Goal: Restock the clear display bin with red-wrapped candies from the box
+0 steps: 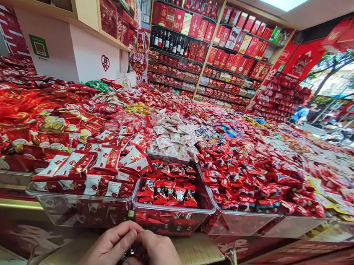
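Observation:
My left hand (110, 250) and my right hand (159, 255) meet at the bottom centre, over an open cardboard box (198, 248). Both are closed, fingertips together, around a small dark, shiny wrapped packet (130, 253) that is mostly hidden by the fingers. Just beyond them stands a clear plastic bin (173, 209) with small red-and-black wrapped candies (167, 190) in it, lower than the heaps around it. Dark red wrappers show faintly inside the box; my hands cover much of its opening.
To the left is a clear bin (81, 200) heaped with red-and-white packets (107, 159). On the right, another bin (246, 224) overflows with red wrapped sweets (245, 173). White packets (176, 136) lie behind. Shelves of bottles and boxes (185, 21) line the back wall.

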Tool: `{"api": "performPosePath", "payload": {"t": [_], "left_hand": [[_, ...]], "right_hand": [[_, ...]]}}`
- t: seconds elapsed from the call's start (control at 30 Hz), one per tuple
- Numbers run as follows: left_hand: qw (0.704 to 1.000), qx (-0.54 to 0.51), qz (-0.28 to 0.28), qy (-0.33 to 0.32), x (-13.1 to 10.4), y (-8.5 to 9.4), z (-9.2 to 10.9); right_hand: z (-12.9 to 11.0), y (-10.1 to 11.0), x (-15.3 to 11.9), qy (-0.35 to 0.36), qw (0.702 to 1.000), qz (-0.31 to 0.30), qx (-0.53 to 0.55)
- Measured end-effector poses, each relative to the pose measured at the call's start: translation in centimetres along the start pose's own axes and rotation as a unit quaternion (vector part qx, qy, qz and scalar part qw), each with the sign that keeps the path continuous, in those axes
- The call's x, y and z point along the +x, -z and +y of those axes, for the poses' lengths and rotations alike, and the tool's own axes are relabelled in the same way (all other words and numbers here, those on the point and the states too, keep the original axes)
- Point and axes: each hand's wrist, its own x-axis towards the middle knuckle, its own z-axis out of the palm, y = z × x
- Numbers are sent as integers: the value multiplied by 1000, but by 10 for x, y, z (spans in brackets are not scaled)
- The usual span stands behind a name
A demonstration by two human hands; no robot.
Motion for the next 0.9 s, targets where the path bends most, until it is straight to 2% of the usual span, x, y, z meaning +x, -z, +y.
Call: {"api": "performPosePath", "payload": {"t": [0.13, 0.27, 0.5, 0.67, 0.8, 0.9], "left_hand": [[1000, -17, -23, 9, 0, 0, -3], [1000, -3, -14, 6, 1, 0, -2], [999, 20, 36, -28, 2, 3, -6], [998, 22, 44, -41, 1, 4, -11], [999, 24, 45, -18, 0, 3, -8], [998, -10, 56, 13, -1, 2, -4]], "right_hand": [[1, 7, -4, 13, 995, 40, 91], [1, 12, -6, 17, 988, 66, 139], [-2, 14, -6, -8, 985, 69, 155], [1, 11, -7, -10, 991, 59, 120], [4, 11, -7, -1, 992, 77, 103], [3, 13, -6, -22, 988, 93, 125]]}}
